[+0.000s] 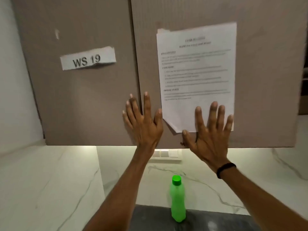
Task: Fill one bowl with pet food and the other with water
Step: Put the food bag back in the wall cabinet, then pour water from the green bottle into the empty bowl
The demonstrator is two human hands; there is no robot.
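A green plastic bottle with a green cap stands upright on the dark counter below, between my two forearms. My left hand is raised with fingers spread, palm toward the seam between two brown upper cabinet doors. My right hand is also raised and spread, its fingers over the bottom of a printed task sheet taped to the right door. Neither hand holds anything. No bowls and no pet food are in view.
A paper label reading "WS 19" is stuck on the left cabinet door. Behind the counter runs a white marble wall with a row of white switches under the cabinet's lit underside.
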